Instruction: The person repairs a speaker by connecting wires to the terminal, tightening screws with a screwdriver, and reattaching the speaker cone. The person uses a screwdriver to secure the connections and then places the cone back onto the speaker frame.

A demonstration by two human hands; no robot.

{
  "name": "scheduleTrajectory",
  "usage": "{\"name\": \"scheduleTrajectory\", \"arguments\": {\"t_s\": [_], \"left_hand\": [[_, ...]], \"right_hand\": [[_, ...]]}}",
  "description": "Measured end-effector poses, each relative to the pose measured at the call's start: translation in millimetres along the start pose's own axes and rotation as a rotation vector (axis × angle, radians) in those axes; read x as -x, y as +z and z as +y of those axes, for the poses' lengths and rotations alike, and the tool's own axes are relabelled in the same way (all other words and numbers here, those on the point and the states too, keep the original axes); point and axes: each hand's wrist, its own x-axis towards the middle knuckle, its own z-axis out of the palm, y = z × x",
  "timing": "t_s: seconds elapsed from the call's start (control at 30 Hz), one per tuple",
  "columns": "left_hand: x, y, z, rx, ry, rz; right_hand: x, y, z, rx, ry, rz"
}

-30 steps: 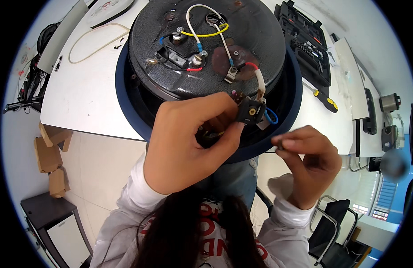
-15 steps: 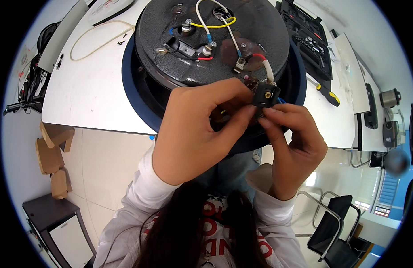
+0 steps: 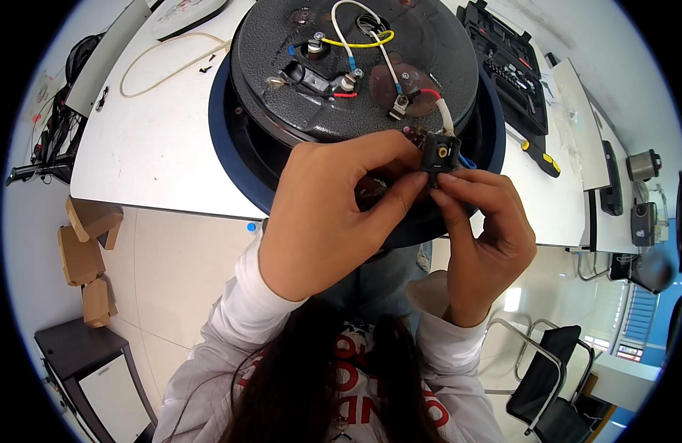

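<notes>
A small black power socket (image 3: 439,153) with a brass centre is held up at the near edge of the upturned appliance. The thumb and index finger of my left hand (image 3: 326,214) pinch it from the left. My right hand (image 3: 492,236) pinches close under it, fingertips on a small dark piece at its lower edge that I cannot make out. A white-sleeved wire (image 3: 443,117) runs up from the socket to a metal terminal (image 3: 399,108). Blue wire shows beside it. The round black metal pot (image 3: 282,122) lies bottom up inside a dark blue shell (image 3: 221,140).
On the white table (image 3: 149,159), a yellow-and-black screwdriver (image 3: 540,159) lies to the right, beside an open black toolbox (image 3: 518,103). A pale cord (image 3: 134,63) and a few small screws (image 3: 205,69) are at left. Cardboard boxes (image 3: 81,255) and a chair (image 3: 555,369) stand below.
Both hands keep their pinch at the socket, with the fingertips shifting slightly. More of the small dark piece under the socket now shows. The pot sits slightly farther right in view.
</notes>
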Motion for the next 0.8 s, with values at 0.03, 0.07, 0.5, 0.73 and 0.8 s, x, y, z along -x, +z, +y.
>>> {"name": "scheduleTrajectory", "arguments": {"t_s": [0.03, 0.07, 0.5, 0.73, 0.8], "left_hand": [[0.0, -0.1, 0.2, -0.004, 0.002, 0.001], [-0.1, 0.0, 0.4, -0.008, 0.004, 0.003], [-0.5, -4.9, 7.4, -0.027, -0.097, -0.123], [-0.3, 2.7, 1.2, 0.005, -0.009, -0.016], [-0.2, 2.8, 1.1, -0.021, -0.01, -0.014]], "right_hand": [[-0.1, -0.1, 0.1, 0.002, -0.001, -0.002], [0.1, 0.2, 0.4, 0.024, -0.019, 0.0], [4.7, 3.7, -9.9, 0.31, -0.112, 0.06], [6.3, 2.8, -14.0, 0.324, -0.077, 0.062], [7.5, 4.1, -12.2, 0.326, -0.1, 0.08]]}}
